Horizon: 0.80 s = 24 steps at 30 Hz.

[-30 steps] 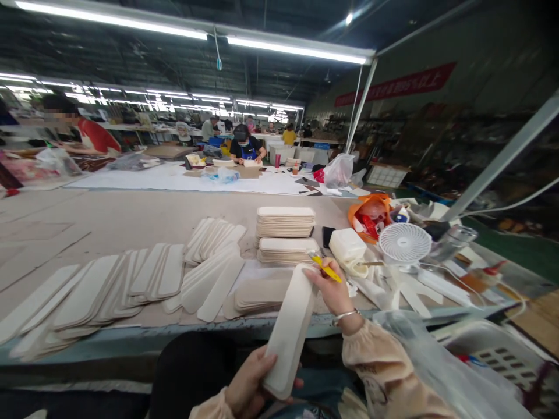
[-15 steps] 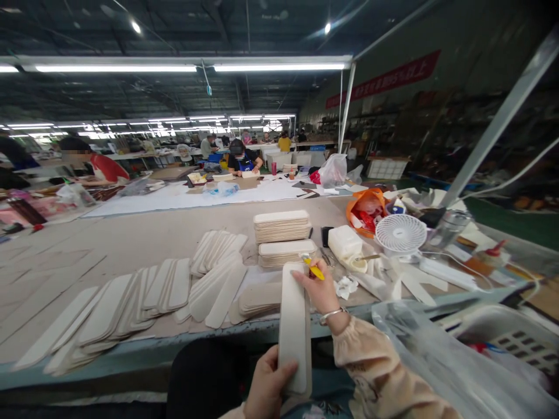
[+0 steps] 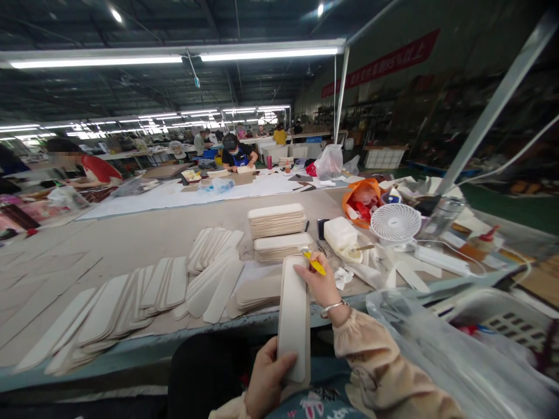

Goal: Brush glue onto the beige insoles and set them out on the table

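Between my hands is a long off-white strip with rounded ends (image 3: 292, 317), apparently with another layer beneath it, held over my lap at the table edge. My left hand (image 3: 267, 372) grips its lower end, thumb on the face. At the upper end, my right hand (image 3: 322, 288) pinches the strip's edge, thumb on top. That same hand also holds a small yellow-handled tool (image 3: 316, 265) with a light tip; its kind is unclear. Just beyond are two neat stacks of similar strips, the nearer stack (image 3: 282, 247) and the farther stack (image 3: 276, 220). Loose strips (image 3: 102, 311) fan out leftward.
Right on the table are a white jug (image 3: 340, 234), a small white fan (image 3: 396, 223), an orange bag (image 3: 361, 201) and a glue bottle (image 3: 484, 243). A plastic basket (image 3: 510, 326) under clear film stands at my right. Across the table a person in a blue apron (image 3: 239, 156) works.
The camera view has tipped and shifted slightly, so the scene sits a little higher and further left. Both hands keep their grip on the strip, with little other visible movement.
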Each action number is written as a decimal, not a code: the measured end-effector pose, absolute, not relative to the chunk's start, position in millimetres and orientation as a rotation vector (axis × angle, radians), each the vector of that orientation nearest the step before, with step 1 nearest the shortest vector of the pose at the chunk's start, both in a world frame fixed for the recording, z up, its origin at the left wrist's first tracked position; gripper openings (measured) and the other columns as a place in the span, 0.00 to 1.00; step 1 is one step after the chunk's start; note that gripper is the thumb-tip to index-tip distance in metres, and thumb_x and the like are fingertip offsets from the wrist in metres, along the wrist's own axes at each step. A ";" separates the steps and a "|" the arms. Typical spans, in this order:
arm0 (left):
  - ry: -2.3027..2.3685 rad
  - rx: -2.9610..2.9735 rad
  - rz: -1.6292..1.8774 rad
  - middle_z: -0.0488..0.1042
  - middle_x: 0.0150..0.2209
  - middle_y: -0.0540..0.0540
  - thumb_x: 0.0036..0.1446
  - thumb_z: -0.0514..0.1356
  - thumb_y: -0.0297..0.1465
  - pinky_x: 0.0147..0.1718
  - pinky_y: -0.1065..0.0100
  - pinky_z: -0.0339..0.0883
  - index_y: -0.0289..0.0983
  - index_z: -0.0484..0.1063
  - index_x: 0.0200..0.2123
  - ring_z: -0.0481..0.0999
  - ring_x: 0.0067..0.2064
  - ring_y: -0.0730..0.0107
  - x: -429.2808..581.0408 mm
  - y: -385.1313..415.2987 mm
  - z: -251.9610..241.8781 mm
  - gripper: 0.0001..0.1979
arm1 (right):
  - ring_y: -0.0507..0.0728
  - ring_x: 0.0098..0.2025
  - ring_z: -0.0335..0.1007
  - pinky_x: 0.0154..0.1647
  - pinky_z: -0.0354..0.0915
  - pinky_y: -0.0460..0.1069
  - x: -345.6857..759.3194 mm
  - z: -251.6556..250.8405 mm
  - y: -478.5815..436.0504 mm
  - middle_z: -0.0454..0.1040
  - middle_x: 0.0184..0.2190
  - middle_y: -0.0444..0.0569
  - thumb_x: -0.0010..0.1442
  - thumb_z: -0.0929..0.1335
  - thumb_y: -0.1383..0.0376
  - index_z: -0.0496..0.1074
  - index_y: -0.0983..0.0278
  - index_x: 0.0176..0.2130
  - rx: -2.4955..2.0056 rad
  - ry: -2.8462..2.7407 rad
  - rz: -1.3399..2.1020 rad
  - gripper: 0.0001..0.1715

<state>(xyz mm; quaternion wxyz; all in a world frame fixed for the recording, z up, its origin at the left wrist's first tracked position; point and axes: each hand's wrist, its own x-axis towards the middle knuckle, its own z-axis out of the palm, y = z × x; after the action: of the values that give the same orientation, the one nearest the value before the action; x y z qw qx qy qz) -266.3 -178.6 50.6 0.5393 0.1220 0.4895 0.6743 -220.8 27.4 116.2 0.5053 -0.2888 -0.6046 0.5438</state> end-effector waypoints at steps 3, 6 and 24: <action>1.097 0.225 1.568 0.80 0.33 0.41 0.38 0.75 0.40 0.29 0.68 0.69 0.32 0.77 0.41 0.77 0.31 0.63 -265.9 -181.1 55.9 0.27 | 0.51 0.22 0.54 0.24 0.54 0.47 -219.0 117.2 28.2 0.57 0.20 0.34 0.45 0.76 0.57 0.59 0.58 0.33 -0.692 -1.455 1.316 0.25; 0.979 0.108 1.447 0.80 0.38 0.36 0.47 0.69 0.45 0.31 0.65 0.72 0.31 0.74 0.49 0.80 0.37 0.55 -267.0 -185.9 64.2 0.30 | 0.50 0.22 0.53 0.25 0.54 0.47 -219.0 116.7 31.2 0.57 0.21 0.34 0.44 0.76 0.57 0.59 0.58 0.33 -0.689 -1.432 1.310 0.25; 1.131 0.159 1.373 0.81 0.35 0.41 0.35 0.77 0.36 0.27 0.73 0.74 0.30 0.77 0.40 0.80 0.31 0.65 -269.2 -183.5 62.4 0.27 | 0.49 0.23 0.49 0.25 0.52 0.46 -227.2 94.9 47.2 0.53 0.21 0.34 0.46 0.76 0.56 0.58 0.58 0.34 -0.694 -1.414 1.339 0.25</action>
<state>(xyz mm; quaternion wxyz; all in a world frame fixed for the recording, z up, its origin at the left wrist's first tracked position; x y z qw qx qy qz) -269.2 -183.5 62.4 0.6271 0.0693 0.4935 0.5987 -227.2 47.2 94.9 0.5117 -0.2884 -0.5877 0.5564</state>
